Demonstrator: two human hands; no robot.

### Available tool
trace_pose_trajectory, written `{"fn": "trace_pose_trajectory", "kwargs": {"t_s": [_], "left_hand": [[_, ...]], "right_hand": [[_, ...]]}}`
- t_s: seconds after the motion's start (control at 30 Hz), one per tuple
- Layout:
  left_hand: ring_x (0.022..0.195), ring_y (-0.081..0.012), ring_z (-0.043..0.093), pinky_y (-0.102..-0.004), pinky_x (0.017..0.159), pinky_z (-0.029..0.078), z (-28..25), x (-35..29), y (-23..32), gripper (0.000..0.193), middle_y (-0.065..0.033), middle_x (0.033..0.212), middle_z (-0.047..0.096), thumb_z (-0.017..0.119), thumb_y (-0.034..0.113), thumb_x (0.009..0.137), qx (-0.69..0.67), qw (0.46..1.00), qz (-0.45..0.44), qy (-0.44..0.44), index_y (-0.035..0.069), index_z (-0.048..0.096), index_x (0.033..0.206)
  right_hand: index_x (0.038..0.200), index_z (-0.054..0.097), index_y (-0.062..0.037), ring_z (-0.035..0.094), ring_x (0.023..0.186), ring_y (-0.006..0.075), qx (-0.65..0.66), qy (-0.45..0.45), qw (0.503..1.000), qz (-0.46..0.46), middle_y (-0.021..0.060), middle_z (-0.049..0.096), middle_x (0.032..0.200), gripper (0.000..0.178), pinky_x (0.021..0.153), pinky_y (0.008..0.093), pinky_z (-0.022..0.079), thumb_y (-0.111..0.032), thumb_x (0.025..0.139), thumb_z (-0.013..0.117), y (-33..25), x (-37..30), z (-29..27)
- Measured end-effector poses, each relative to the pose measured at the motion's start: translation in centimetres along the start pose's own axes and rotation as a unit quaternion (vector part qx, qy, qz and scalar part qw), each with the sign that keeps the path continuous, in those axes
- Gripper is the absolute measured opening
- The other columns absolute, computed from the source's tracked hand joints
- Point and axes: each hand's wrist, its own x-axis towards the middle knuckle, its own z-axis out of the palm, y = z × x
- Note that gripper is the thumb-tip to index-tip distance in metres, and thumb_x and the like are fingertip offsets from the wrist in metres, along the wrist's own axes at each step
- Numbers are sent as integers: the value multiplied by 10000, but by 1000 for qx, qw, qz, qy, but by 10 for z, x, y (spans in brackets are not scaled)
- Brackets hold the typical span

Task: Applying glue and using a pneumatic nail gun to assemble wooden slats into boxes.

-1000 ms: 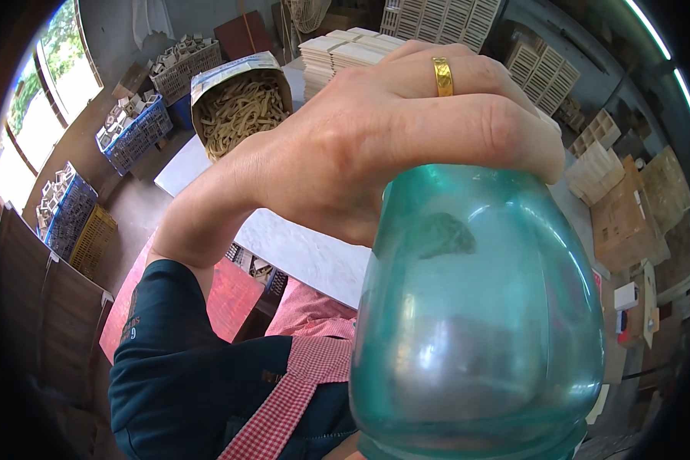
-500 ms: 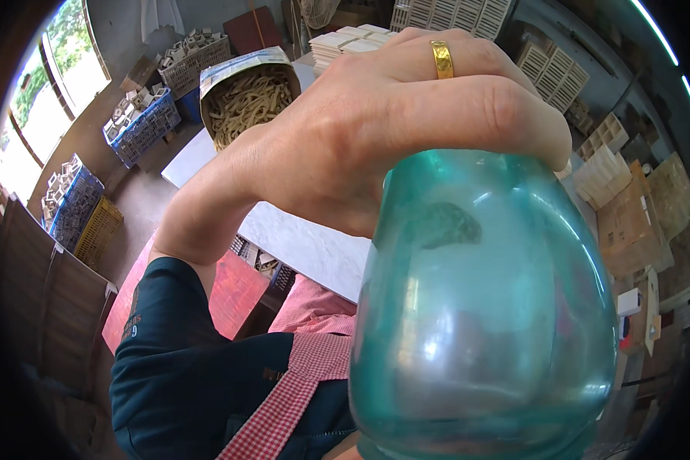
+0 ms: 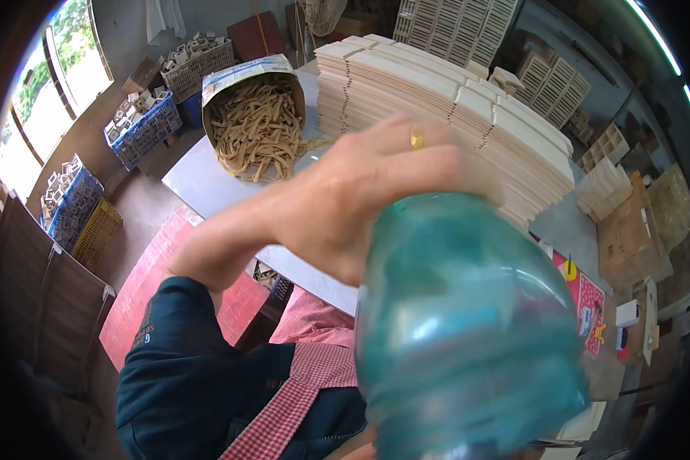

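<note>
Close in front of me, my left hand (image 3: 353, 188) is wrapped over the upper end of a translucent teal bottle (image 3: 468, 307). A gold ring shows on one finger. Motion blurs the fingertips, and part of them is hidden behind the bottle. The bottle looks smooth and shiny above, with ridges round its lower part, and it is tilted. A small patch of skin at the lower edge beside the bottle is too little to identify. No right hand can be made out.
Beyond my arm, a bag (image 3: 257, 119) of tan strips lies open on the table (image 3: 195, 180). Right of it rises a stack of pale boards (image 3: 406, 92). Crates (image 3: 142, 126) of small pieces line the left side. A red board (image 3: 230, 307) lies near my sleeve.
My left hand and the bottle have moved lower in the picture, and the bottle's tilt has changed. More of the board stack and the bag now shows behind them.
</note>
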Motion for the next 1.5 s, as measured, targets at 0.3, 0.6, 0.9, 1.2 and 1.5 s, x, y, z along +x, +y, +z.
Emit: {"fn": "trace_pose_trajectory", "kwargs": {"t_s": [0.3, 0.6, 0.9, 1.2, 1.5], "left_hand": [[903, -242, 654, -362, 849, 539, 76, -99, 26, 677, -99, 1051, 691, 859, 161, 624, -321, 880, -348, 39, 28, 594, 1232], [934, -208, 672, -314, 871, 539, 95, -123, 43, 698, -103, 1078, 719, 861, 74, 606, -411, 773, -482, -44, -5, 592, 1245], [970, -227, 673, -346, 848, 549, 131, -131, 51, 903, -90, 1141, 695, 879, 75, 518, -429, 748, -506, -24, 10, 515, 1342], [883, -227, 672, -345, 779, 543, 136, -147, 30, 829, -99, 1076, 708, 862, 83, 566, -327, 820, -469, -26, 14, 532, 1324], [797, -185, 656, -325, 707, 541, 176, -150, 8, 519, -113, 922, 719, 821, 61, 645, -204, 842, -491, 93, -18, 648, 1127]], "right_hand": [[1369, 519, 0, 586, 1127, 323, 62, 106, 975, -184, 175, 570, 1279, 742, 973, 428, 455, -358, 721, 569, -85, 58, -63], [1202, 590, -55, 558, 830, 276, -95, -133, 876, -454, 91, 627, 987, 604, 808, 408, 456, -399, 735, 757, -155, 122, -33], [938, 628, -48, 571, 735, 319, -47, -207, 858, -467, 98, 615, 795, 470, 774, 409, 475, -358, 622, 784, -173, 116, -30], [866, 628, -51, 595, 643, 298, -151, -101, 904, -386, 81, 628, 756, 428, 636, 407, 490, -373, 629, 778, -170, 111, -37], [1105, 589, -64, 646, 662, 325, -275, 26, 869, -411, 118, 671, 879, 469, 601, 399, 519, -407, 821, 735, -110, 110, -29]]}}
